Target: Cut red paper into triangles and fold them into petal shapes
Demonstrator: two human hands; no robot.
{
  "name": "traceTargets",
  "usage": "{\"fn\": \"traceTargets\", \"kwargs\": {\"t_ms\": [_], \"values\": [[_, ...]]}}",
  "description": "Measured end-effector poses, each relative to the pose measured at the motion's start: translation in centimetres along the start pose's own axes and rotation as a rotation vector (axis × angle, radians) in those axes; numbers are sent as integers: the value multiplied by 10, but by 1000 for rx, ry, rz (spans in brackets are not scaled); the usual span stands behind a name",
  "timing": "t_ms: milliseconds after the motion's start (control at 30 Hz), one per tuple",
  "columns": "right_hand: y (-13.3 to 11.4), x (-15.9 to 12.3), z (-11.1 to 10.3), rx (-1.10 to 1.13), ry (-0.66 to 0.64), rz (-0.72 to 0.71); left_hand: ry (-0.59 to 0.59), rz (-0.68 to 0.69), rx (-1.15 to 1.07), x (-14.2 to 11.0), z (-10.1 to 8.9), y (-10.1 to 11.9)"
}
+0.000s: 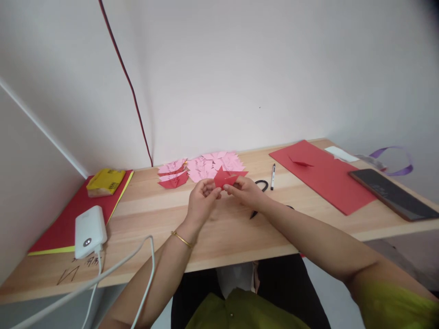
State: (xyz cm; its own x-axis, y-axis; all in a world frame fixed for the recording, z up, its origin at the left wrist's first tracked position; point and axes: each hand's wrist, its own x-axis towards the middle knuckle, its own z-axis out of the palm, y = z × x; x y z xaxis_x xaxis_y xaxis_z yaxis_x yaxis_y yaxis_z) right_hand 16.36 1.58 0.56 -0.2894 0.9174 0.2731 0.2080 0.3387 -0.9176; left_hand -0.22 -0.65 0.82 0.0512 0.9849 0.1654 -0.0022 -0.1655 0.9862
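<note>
A folded piece of red paper point(224, 178) with pointed ends is held up over the middle of the table. My left hand point(203, 199) pinches its left lower edge between thumb and fingers. On its right side my right hand point(245, 192) grips it the same way, with the thumb in front. Behind the paper lie pink paper cutouts point(200, 169) with jagged edges. Red paper cutouts point(174, 180) rest among more pink ones to the left. A pair of black scissors point(262, 185) lies partly hidden under my right forearm.
A white pen point(273, 177) lies right of the scissors. Farther right are red sheets point(322, 178) with a small red folded piece point(301, 162), and a black phone point(394, 194). At left, a white power bank point(91, 232) with a cable and a yellow packet point(105, 182) rest on red paper point(65, 224).
</note>
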Motion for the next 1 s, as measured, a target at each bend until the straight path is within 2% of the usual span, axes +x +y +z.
{"fn": "traceTargets", "kwargs": {"t_ms": [100, 267, 367, 467, 533, 633, 733, 833, 1000], "values": [[2, 0, 1, -68, -16, -3, -55, -132, -72, 2, -1, 1], [5, 3, 1, -119, 18, 49, -27, -185, -161, 4, -1, 0], [4, 4, -4, -111, 207, -32, 36, -191, -215, 5, -1, -3], [-1, 3, -8, -177, 404, -218, 98, -188, -253, 6, -1, -6], [-5, 1, -9, -278, 374, -372, 108, -177, -244, 7, -1, -8], [-6, -1, -7, -403, 217, -538, 85, -147, -202, 8, -2, -9], [-1, 0, -3, -476, 155, -568, 58, -110, -104, 7, -2, -8], [2, 1, -1, -498, 161, -569, 54, -89, -13, 6, -2, -8], [0, 2, -1, -533, 182, -645, 67, -76, 8, 4, -1, -11]]}}
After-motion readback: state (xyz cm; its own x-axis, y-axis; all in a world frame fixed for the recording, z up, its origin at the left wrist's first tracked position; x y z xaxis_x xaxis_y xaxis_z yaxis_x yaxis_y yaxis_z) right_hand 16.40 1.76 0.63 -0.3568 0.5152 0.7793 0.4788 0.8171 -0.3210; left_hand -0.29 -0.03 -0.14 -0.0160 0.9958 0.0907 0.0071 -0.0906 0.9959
